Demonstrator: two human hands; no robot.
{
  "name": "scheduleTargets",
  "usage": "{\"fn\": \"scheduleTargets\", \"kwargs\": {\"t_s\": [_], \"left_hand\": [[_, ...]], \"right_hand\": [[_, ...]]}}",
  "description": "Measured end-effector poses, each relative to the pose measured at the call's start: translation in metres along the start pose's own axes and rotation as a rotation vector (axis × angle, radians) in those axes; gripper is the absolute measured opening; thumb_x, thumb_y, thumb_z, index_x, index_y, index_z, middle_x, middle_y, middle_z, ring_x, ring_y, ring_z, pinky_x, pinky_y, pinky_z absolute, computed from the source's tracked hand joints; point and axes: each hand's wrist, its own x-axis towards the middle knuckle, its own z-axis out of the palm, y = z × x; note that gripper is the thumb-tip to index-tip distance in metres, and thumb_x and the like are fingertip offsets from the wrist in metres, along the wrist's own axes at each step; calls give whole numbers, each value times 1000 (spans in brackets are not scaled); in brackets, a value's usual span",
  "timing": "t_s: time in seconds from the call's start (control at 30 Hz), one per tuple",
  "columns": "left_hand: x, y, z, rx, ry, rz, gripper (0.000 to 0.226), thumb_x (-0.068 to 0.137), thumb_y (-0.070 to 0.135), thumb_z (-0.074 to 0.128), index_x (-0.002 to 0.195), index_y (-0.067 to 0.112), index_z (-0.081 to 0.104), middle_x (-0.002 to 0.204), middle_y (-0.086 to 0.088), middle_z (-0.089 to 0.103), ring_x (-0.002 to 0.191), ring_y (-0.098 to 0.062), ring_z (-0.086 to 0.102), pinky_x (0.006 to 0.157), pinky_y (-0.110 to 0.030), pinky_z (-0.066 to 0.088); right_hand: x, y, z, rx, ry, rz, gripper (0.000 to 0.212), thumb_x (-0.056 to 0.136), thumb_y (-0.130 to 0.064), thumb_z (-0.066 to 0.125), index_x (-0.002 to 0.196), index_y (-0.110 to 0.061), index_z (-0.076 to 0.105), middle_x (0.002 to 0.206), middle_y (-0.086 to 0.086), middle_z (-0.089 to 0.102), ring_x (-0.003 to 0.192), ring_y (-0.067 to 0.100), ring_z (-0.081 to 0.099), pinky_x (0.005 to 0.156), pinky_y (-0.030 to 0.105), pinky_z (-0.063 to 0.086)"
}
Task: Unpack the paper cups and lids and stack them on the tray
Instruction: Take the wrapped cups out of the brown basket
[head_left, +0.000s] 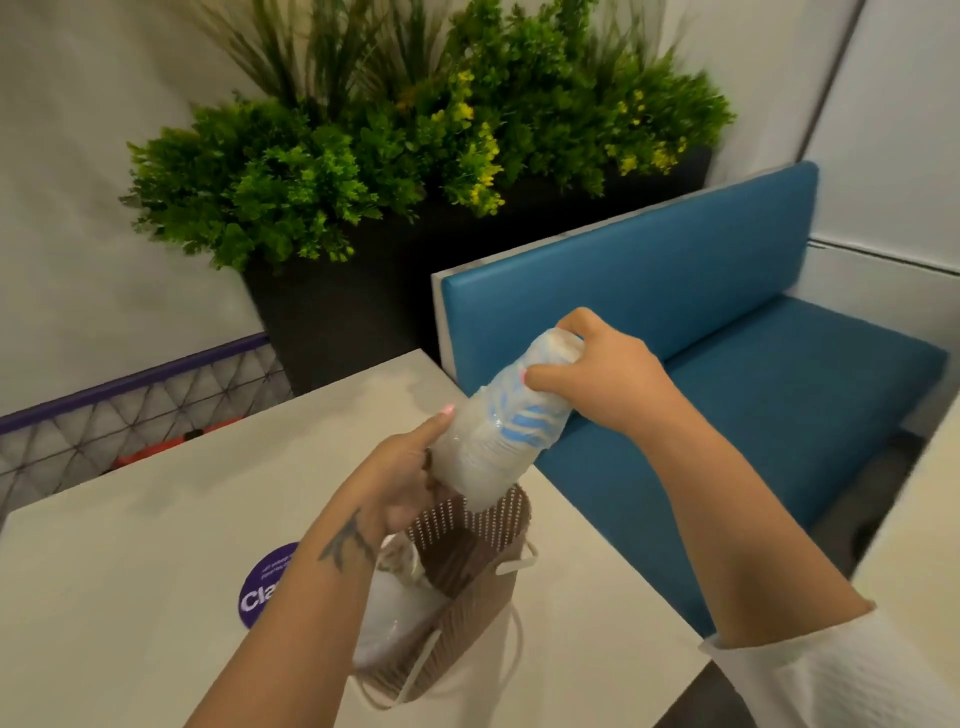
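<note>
Both hands hold a plastic-wrapped sleeve of cups (493, 431) tilted above the brown basket (467, 582). The left hand (400, 478) grips its lower end, the right hand (597, 374) its top, fingers curled round. The sleeve's bottom hides behind the left fingers. Below them, another wrapped pack (389, 618) is blurred on the bench (130, 571).

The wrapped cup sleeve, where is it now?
In the head view the wrapped cup sleeve is centre frame, held tilted above the brown basket by the left hand and right hand.
</note>
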Motion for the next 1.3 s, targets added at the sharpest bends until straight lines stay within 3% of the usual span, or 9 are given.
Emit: {"fn": "scheduleTargets", "kwargs": {"t_s": [0.23, 0.37, 0.47, 0.63, 0.77, 0.97, 1.1, 1.23, 1.3], "left_hand": [[3, 5, 83, 62, -133, -21, 32, 91, 45, 55, 97, 14, 64, 103, -6, 69, 96, -20, 63, 82, -33, 50], [8, -11, 151, 119, -226, -25, 31, 91, 42, 58, 95, 13, 68, 89, -3, 72, 85, -20, 65, 82, -36, 52], [11, -29, 213, 142, -333, -73, 35, 91, 42, 58, 99, 10, 68, 85, -5, 70, 80, -21, 64, 73, -34, 54], [12, -70, 317, 111, -501, -305, 47, 92, 42, 54, 104, -3, 61, 94, -14, 64, 85, -27, 61, 75, -39, 51], [4, -109, 393, 114, -605, -436, 37, 92, 34, 52, 98, -2, 60, 95, -14, 58, 85, -28, 58, 75, -40, 49], [-13, -164, 489, 111, -677, -554, 28, 91, 24, 55, 94, -3, 59, 88, -14, 59, 80, -28, 58, 66, -39, 53], [-15, -203, 530, 110, -672, -555, 17, 87, 17, 52, 87, 2, 60, 80, -12, 56, 70, -26, 55, 60, -32, 51], [-19, -234, 555, 204, -719, -447, 17, 81, 6, 41, 77, 4, 57, 65, -9, 57, 56, -20, 53, 54, -26, 44], [-17, -249, 560, 298, -847, -302, 35, 67, 3, 47, 98, -6, 62, 85, -16, 63, 75, -23, 60, 64, -26, 48]], "right_hand": [[-29, 49, -62, 21, 156, 127, 40, 78, -44, 59, 112, -31, 44, 94, -4, 56, 81, 22, 62, 68, 34, 55], [-59, 91, -107, 7, 238, 198, 41, 81, -44, 58, 116, -31, 43, 97, -3, 56, 86, 20, 57, 62, 29, 49], [-85, 129, -141, -40, 282, 256, 45, 81, -46, 59, 117, -25, 42, 105, 0, 56, 90, 23, 56, 60, 29, 41], [-136, 192, -205, -70, 297, 405, 53, 86, -44, 51, 133, -21, 38, 128, 5, 40, 114, 30, 48, 88, 36, 39], [-176, 238, -248, -112, 295, 532, 54, 87, -40, 46, 136, -19, 37, 134, 9, 37, 124, 35, 41, 99, 43, 38], [-232, 296, -293, -186, 361, 670, 57, 83, -44, 54, 131, -15, 45, 125, 9, 47, 108, 29, 52, 82, 35, 45], [-255, 328, -307, -258, 352, 754, 55, 81, -44, 58, 126, -17, 44, 117, 9, 53, 102, 27, 55, 79, 35, 46], [-268, 347, -313, -382, 281, 830, 44, 85, -43, 56, 117, -17, 44, 106, 7, 57, 88, 23, 50, 73, 31, 40], [-272, 354, -314, -398, 266, 850, 43, 86, -43, 56, 119, -18, 44, 109, 6, 59, 88, 21, 50, 73, 30, 41]]}}
